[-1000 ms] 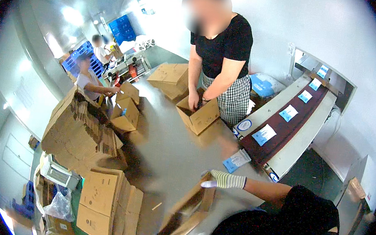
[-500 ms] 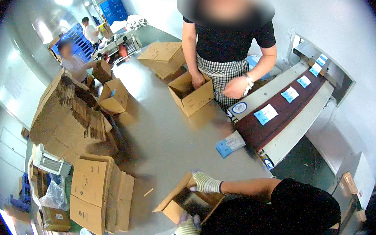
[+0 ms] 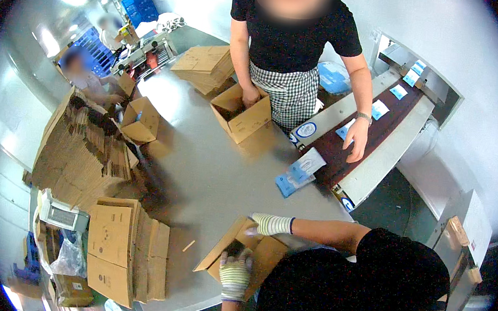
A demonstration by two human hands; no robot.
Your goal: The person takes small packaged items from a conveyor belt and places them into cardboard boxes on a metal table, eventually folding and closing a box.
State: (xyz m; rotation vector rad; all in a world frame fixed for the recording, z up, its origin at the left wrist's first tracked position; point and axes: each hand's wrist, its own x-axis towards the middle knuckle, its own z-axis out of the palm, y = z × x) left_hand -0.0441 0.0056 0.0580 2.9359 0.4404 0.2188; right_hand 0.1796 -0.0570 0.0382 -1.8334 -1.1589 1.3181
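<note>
An open cardboard box (image 3: 269, 256) sits tilted at the table's near edge, its flaps raised. My left hand (image 3: 234, 274), in a striped glove, is at the box's near side with its fingers bent over the cardboard by the opening. My right hand (image 3: 272, 225), gloved alike, grips the far edge of the same box, its fingertips partly hidden at the flap. The inside of the box is dark and mostly covered by my left hand. Two blue-and-white packets (image 3: 300, 172) lie overlapping on the table beyond my right hand.
A conveyor (image 3: 360, 148) brings more packets from the right. Across the table, a co-worker has one hand in an open box (image 3: 243, 119) and the other over the belt. Flattened cartons (image 3: 126, 251) stand stacked at left, below a larger pile (image 3: 79, 145). Other people work farther back.
My left hand has moved up and left, over the box opening. My right hand stays at the far edge. A second packet has come off the belt, and the co-worker's hand has reached over it.
</note>
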